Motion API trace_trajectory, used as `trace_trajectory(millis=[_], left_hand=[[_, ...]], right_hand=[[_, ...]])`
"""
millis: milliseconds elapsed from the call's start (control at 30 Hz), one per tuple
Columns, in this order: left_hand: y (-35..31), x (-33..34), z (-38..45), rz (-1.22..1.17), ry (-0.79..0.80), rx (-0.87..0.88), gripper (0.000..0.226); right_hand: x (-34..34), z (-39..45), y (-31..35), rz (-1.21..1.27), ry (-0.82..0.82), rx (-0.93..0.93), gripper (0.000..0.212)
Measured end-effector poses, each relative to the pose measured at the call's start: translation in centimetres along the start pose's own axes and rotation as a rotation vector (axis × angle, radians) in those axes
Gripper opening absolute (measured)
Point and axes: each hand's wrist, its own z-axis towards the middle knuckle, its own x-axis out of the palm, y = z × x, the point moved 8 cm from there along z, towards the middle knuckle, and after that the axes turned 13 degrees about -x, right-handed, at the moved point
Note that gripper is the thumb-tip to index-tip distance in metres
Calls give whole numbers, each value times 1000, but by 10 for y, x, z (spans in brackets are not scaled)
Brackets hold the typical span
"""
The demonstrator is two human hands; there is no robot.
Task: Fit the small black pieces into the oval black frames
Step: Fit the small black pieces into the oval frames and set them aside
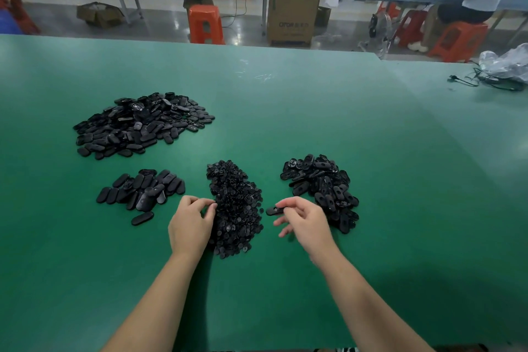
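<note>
Head view puts your right hand (303, 220) just left of the pile of oval frames (323, 188), thumb and forefinger pinching one oval frame (275, 211) by its end, the other fingers loosely spread. Your left hand (192, 223) sits at the left edge of the heap of small black pieces (235, 208), fingertips curled together as if picking one up; whether a piece is actually between them is too small to tell. On the green table (314, 111), two piles of what look like finished ovals lie farther left (141, 194) and behind (140, 126). Your likely trouble: grabbing two small pieces at once, or none, from so dense a heap. With the frame held only by its tip, pressing a piece in could twist it loose.
</note>
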Motion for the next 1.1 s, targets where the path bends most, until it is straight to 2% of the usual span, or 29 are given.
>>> trace_trajectory(millis=[100,233,400,567,800,933,1100], left_hand=[[-1,-1,0,-2,6,-3,14],[0,0,1,-3,4,-4,15],[1,-1,1,-43,-9,-2,25],[1,3,-2,-110,67,-5,15],[1,4,-4,-99,110,26,3],[0,3,-2,-108,85,35,13],[-2,1,-2,-105,66,45,12]], right_hand=[[16,-7,-10,107,-66,-1,22],[28,-11,-19,145,-116,-12,37],[30,-15,-26,133,-147,3,20],[28,-17,-28,127,-146,-5,6],[28,-19,-27,61,-132,-40,7],[28,-20,-28,42,-129,-41,7],[28,-20,-27,2,-125,-50,8]])
